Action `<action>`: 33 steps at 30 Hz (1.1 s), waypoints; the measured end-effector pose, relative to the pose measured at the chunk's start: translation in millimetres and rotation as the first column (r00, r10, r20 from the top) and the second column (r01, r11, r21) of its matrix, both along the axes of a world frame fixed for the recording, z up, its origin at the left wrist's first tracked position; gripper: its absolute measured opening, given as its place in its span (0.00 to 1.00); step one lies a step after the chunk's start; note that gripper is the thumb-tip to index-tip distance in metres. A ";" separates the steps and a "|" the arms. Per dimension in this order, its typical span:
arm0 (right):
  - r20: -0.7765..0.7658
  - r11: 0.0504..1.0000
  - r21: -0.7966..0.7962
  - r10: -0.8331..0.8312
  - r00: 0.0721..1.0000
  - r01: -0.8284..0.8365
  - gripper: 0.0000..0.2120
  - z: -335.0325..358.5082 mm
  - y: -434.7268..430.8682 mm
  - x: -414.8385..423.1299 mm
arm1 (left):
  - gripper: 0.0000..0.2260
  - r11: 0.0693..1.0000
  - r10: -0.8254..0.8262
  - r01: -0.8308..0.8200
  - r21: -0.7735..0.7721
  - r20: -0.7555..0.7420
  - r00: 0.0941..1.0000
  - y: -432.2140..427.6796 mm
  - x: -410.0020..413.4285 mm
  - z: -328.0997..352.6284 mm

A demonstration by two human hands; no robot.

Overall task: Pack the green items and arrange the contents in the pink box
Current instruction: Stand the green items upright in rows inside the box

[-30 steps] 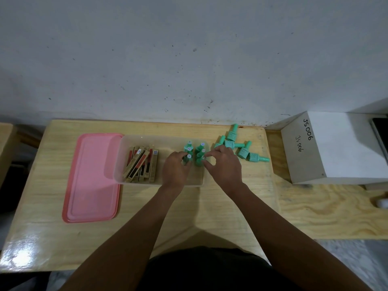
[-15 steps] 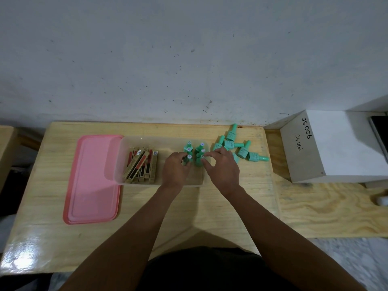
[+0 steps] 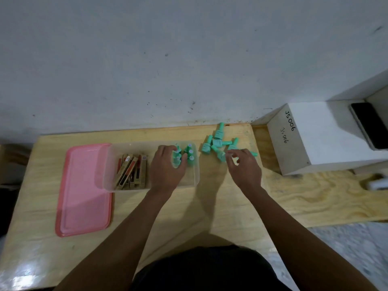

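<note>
1. Bottles, six green ones [image 3: 184, 155], stand in my clear box [image 3: 195, 177].
2. My left hand [image 3: 167, 166] has its grip wrapped around them.
3. My right hand [image 3: 244, 166], grip loose and holding nothing, hangs over the pile of green bottles [image 3: 218, 141] waiting on the table [image 3: 210, 206].
4. Pink lid [image 3: 84, 190] lies beside the box.

single head cam, wide angle, looking forward and steeply down from above the person's torso onto the table [image 3: 210, 206]. faces the wall [image 3: 168, 59] behind it. arm's-reach range, both forearms enter from the bottom edge. no second view.
</note>
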State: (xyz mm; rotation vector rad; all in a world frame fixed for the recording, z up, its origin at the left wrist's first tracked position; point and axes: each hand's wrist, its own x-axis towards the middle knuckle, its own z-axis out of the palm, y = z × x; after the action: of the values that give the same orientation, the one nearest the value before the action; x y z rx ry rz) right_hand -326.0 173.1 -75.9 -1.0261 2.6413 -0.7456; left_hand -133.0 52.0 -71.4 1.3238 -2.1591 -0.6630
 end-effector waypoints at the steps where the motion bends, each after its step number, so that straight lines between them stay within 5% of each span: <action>1: 0.023 0.999 0.019 -0.047 0.999 0.046 0.10 -3.6 7.5 -11.0 | 0.14 0.998 -0.031 0.030 -0.046 -0.023 0.999 2.4 -5.3 5.9; 5: 0.109 0.979 0.149 -0.156 0.982 0.139 0.12 -18.1 31.2 -50.6 | 0.10 0.979 -0.205 0.203 -0.025 -0.066 0.977 18.9 -45.0 27.1; 8: 0.148 0.974 0.192 -0.148 0.978 0.118 0.14 -24.9 37.4 -71.6 | 0.13 0.907 -0.285 0.294 0.303 -0.075 0.956 31.0 -84.5 28.8; 11: 0.177 0.972 0.223 -0.115 0.977 0.074 0.17 -31.3 35.5 -87.0 | 0.23 0.769 -0.206 0.157 0.620 0.007 0.979 42.9 -124.0 18.5; 13: 0.148 0.964 0.267 -0.041 0.988 0.000 0.19 -36.3 32.6 -93.4 | 0.27 0.720 -0.076 0.006 0.694 0.071 0.995 47.6 -142.5 1.0; 20: 0.124 0.961 0.255 0.074 0.990 -0.104 0.23 -45.1 26.5 -105.2 | 0.28 0.679 0.218 -0.317 0.662 0.231 0.948 41.8 -163.7 -43.5; 33: 0.152 0.934 0.273 0.194 0.969 -0.230 0.18 -40.8 33.9 -110.1 | 0.14 0.623 0.376 -0.337 0.706 0.108 0.920 37.9 -172.8 -39.7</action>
State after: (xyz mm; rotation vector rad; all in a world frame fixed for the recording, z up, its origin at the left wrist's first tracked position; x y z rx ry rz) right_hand -436.1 207.0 -116.7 -1.1174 2.3925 -0.3497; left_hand -305.8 89.9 -111.1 2.0294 -1.5251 -1.4350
